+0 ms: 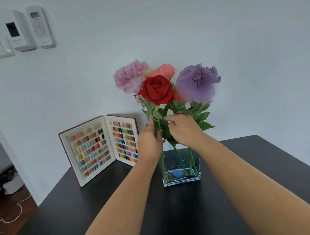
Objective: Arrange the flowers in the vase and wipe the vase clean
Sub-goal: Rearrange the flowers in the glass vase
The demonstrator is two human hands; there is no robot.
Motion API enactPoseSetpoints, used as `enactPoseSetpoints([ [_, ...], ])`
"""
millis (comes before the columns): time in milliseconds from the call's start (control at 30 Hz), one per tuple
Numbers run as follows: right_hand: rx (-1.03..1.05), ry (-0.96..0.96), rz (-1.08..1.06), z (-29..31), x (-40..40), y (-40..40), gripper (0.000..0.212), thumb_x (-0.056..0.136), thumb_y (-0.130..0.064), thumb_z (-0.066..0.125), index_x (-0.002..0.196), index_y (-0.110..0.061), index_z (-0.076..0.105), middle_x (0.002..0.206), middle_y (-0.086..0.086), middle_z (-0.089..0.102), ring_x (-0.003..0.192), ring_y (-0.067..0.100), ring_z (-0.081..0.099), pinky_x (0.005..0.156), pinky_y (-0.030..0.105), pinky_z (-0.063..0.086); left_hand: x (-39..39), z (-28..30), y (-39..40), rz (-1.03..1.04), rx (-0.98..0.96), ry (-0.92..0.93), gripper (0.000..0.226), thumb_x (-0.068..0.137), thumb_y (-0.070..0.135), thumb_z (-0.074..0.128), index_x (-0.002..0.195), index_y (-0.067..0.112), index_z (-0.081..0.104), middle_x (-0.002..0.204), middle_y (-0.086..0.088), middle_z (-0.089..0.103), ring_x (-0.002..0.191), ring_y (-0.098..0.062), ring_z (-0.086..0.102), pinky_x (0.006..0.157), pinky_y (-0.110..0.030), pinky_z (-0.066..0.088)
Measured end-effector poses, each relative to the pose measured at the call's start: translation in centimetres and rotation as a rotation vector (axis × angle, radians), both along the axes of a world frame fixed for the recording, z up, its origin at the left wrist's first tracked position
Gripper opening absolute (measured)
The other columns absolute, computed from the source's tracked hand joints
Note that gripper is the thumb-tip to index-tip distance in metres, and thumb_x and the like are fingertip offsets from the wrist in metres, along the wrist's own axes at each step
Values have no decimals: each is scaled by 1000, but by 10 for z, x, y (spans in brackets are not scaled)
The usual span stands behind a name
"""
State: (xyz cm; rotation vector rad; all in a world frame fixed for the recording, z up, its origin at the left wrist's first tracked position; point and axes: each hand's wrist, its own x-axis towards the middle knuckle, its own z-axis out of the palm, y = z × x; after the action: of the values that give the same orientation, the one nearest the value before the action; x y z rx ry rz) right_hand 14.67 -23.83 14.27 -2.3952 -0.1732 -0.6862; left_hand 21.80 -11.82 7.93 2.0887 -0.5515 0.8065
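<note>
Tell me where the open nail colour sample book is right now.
In the head view, the nail colour sample book stands open on the black table, left of the glass vase and against the white wall.

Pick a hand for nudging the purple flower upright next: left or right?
Right, probably. The right hand sits among the stems directly beneath the purple flower; the left hand is across the bunch, gripping stems below the red rose.
</note>
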Motion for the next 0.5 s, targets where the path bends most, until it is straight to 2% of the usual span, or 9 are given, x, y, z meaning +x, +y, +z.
enactPoseSetpoints([
  [33,33,-51,-26,-4,-6,-5,38,93,-5,41,116,-11,70,118,9,70,99,22,64,89,27,47,1,2,2,16,5,-5,58,96,7,56,152,15,42,82,-6,65,73,-15,56,65,-26,45],
  [100,190,-152,-113,-20,-22,-20,34,90,-4,44,96,-14,76,96,1,75,74,11,62,74,23,46,2,6,4,35,21,2,57,98,8,55,152,16,42,70,-2,61,66,-17,58,63,-27,45],
  [167,388,-207,-213,-38,-33,-36,25,87,-4,48,89,-15,70,79,-4,68,58,7,51,64,24,40,3,7,4,26,23,17,60,98,10,56,154,16,38,71,-6,65,69,-21,63,68,-32,54],
  [233,494,-188,-277,-49,-29,-50,20,86,-11,55,104,-19,60,87,-3,63,66,11,54,67,26,39,1,5,1,19,19,33,62,97,15,57,155,16,36,86,-10,71,78,-23,66,74,-35,56],
  [333,438,-33,-249,-44,-6,-62,51,84,-26,66,130,-14,46,111,3,58,94,20,58,80,30,46,-5,2,-5,52,32,45,63,94,30,62,151,13,41,99,-10,65,86,-22,61,79,-35,53],
  [400,289,37,-228,-34,9,-62,49,84,-29,66,126,-11,48,106,7,63,98,28,60,84,38,49,-8,4,-7,56,22,78,64,91,34,67,147,12,44,103,-9,59,92,-23,58,80,-33,51],
  [500,131,14,-246,-24,23,-58,27,89,-23,59,112,-11,55,93,12,69,92,36,63,76,36,50,-6,14,-7,54,20,106,58,88,28,73,139,13,48,95,-8,62,89,-27,63,72,-30,46],
])
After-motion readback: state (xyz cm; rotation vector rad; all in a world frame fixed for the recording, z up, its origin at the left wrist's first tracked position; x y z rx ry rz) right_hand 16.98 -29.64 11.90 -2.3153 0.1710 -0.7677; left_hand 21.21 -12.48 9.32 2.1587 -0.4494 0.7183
